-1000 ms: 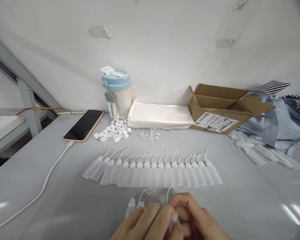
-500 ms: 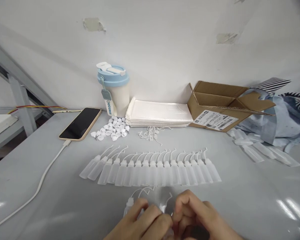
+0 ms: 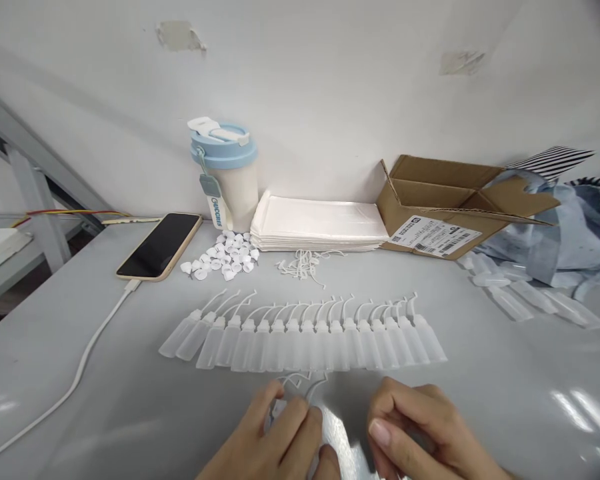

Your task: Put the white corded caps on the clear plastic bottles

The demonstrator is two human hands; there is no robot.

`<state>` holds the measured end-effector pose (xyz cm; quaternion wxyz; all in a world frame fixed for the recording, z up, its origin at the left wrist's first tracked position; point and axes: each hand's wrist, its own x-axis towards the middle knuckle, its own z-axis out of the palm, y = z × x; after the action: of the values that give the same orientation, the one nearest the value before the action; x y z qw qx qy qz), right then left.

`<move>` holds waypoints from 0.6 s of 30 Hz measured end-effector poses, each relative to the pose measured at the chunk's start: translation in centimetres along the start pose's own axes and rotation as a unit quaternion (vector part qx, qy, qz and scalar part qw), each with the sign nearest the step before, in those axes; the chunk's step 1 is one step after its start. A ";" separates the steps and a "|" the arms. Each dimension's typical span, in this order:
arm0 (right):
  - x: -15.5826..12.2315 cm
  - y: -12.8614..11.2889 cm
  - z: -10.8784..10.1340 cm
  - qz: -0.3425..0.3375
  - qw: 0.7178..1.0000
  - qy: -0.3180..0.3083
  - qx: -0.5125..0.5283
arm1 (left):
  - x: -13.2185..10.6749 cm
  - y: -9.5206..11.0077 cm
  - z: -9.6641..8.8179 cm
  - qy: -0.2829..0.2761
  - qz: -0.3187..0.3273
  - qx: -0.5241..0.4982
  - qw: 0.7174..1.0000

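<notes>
Head view, sole view available. The left hand point(image 3: 280, 433) is at the lower edge of the desk point(image 3: 505, 387), palm down, its fingers bent and slightly spread. It covers most of a small group of translucent bottles; one bottle neck point(image 3: 279, 408) shows between its fingers. A thin white strap point(image 3: 316, 385) rises from just beyond the fingertips, its bottle hidden behind the hand. Whether the left hand grips that bottle or only rests against it cannot be determined. The right hand point(image 3: 420, 427) stands to the right, apart from the left, fingers curled inward with the thumb drawn in beside them; whether it holds anything cannot be determined.

Ahead of both hands, and touching neither, lies a row of strapped bottles point(image 3: 300, 347), side by side, straps pointing away from the person. Beyond the row are a pile of white caps point(image 3: 227, 257), at left, and a tangle of loose straps point(image 3: 303, 265), nearer the middle. Loose bottles without straps point(image 3: 530, 297) lie far right, in front of the cardboard box point(image 3: 425, 227) and blue-grey cloth point(image 3: 575, 233). A stack of white packets point(image 3: 320, 220) stands between box and lidded cup point(image 3: 235, 193).
</notes>
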<state>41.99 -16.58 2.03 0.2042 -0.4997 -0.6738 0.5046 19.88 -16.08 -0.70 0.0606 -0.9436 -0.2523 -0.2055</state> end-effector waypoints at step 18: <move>-0.1 -0.4 -0.1 -0.038 0.999 0.016 -0.016 | 0.3 -2.1 -2.0 -0.099 -0.054 -0.099 0.989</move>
<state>41.89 -16.64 2.46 0.2260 -0.4852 -0.6965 0.4780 18.33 -14.54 1.30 -0.0692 -0.9458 -0.2857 -0.1381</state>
